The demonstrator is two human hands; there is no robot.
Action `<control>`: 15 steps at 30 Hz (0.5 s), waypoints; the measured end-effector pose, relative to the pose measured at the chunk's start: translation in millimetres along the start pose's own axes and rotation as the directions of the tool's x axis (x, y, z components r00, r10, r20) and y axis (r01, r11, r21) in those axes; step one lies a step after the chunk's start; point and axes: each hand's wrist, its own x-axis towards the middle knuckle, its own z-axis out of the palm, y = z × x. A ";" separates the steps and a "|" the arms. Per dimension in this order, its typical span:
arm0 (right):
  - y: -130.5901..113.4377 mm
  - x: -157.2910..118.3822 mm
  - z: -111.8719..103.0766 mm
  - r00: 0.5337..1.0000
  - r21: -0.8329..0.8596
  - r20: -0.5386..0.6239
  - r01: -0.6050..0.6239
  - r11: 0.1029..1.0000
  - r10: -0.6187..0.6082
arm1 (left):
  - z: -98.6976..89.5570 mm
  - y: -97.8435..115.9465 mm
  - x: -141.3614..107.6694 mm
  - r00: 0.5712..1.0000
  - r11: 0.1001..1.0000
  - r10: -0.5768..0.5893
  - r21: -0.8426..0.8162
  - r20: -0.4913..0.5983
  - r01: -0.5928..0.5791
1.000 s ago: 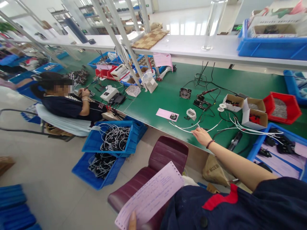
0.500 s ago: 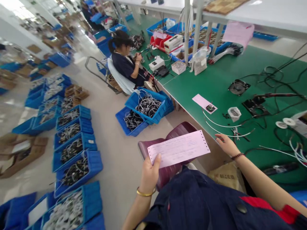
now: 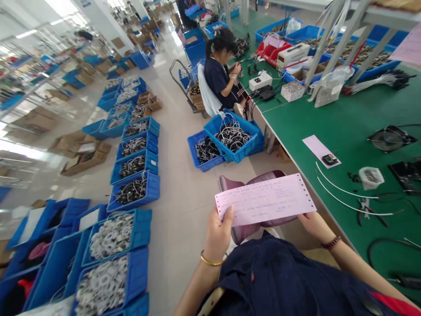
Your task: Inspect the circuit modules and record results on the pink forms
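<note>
One pink perforated form (image 3: 265,199) is held above a maroon chair (image 3: 243,181), pinched between thumb and fingers by the left hand (image 3: 217,233); the right hand (image 3: 316,227) is tucked behind its right end, so a grip cannot be told, beside the green surface (image 3: 345,114).

The left hand (image 3: 217,232) stands raised, thumb on top — the right hand (image 3: 317,227) sits lower, fingers angled inward.

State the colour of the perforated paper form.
Perforated paper form: pale pink, best seen in head view.
</note>
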 end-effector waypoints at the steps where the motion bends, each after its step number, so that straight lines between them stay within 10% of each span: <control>1: -6.3 -2.3 5.0 1.000 -0.005 0.013 0.013 1.000 -0.012 | -7.7 -1.5 -0.7 1.000 1.000 0.006 -0.005 -0.016 -0.006; 15: -135.7 1.4 148.6 0.959 -0.077 0.132 0.263 0.962 -0.251 | -192.1 -50.8 -8.4 0.982 0.994 0.017 -0.103 -0.189 -0.037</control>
